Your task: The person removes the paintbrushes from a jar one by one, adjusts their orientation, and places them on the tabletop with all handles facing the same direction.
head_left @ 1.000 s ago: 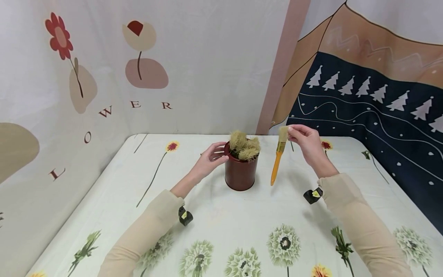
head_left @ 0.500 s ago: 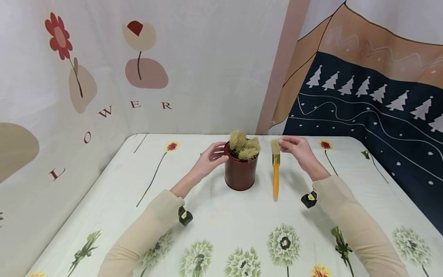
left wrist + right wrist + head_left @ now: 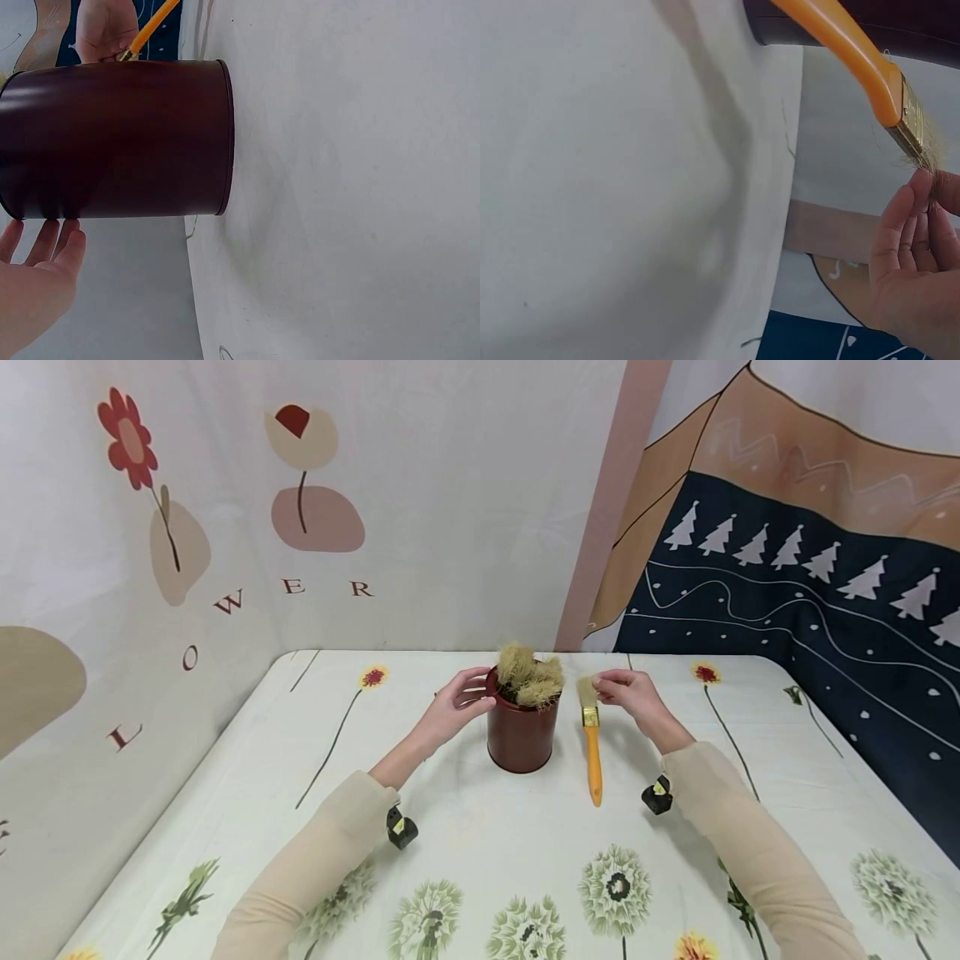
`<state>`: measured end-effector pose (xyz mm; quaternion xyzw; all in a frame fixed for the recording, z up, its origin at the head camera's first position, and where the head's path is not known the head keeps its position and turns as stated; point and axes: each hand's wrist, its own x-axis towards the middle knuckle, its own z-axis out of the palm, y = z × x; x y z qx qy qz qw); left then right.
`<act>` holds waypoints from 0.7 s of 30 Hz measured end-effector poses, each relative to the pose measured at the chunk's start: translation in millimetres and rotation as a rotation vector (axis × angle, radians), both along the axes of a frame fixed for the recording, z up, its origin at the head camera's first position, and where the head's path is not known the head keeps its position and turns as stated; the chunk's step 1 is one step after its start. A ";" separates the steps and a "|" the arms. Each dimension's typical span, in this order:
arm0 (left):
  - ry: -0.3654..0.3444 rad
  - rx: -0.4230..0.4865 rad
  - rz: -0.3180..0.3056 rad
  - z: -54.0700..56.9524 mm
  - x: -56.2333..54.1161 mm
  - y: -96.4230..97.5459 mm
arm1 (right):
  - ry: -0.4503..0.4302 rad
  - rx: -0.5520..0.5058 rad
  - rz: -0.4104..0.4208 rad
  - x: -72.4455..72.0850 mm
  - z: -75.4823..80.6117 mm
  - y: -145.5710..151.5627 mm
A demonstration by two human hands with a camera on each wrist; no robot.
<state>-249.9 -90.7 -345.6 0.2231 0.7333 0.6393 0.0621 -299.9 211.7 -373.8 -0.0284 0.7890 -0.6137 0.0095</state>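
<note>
In the head view, a dark red can point(image 3: 522, 739) stands upright on the table. Tufts of dry, straw-coloured plant fibre point(image 3: 531, 678) stick out of its top. My left hand point(image 3: 452, 706) touches the can's left side near the rim; the left wrist view shows its fingertips point(image 3: 49, 229) against the wall of the can. To the right of the can, my right hand point(image 3: 632, 697) pinches a paintbrush point(image 3: 593, 760) by its pale bristles, between thumb and fingertips. Its orange handle point(image 3: 847, 49) hangs downward. The brush is apart from the can in the head view.
A white cloth with printed flowers covers the table point(image 3: 465, 827). Behind it hangs a pale printed curtain point(image 3: 450, 527), with a dark blue tree-patterned part point(image 3: 750, 577) at the right. A small black camera point(image 3: 401, 828) sits at each wrist.
My right hand has moved left and down with the paintbrush, bringing it nearer the can; its handle has swung from leaning left to hanging nearly straight. The left hand and can have not moved.
</note>
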 end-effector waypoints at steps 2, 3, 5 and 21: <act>-0.001 0.005 -0.001 -0.3 -0.3 0.0 | -0.038 0.028 -0.025 -1.8 -3.4 -2.6; -0.001 0.004 -0.001 -0.4 -0.4 -0.1 | -0.051 0.025 -0.032 -5.9 -9.5 -1.4; 0.000 0.002 0.000 -0.4 -0.1 -0.1 | -0.056 0.043 -0.034 -10.8 -17.0 -1.1; 0.004 -0.002 0.000 0.3 0.7 -0.1 | -0.086 0.020 -0.040 -20.3 -35.8 -5.5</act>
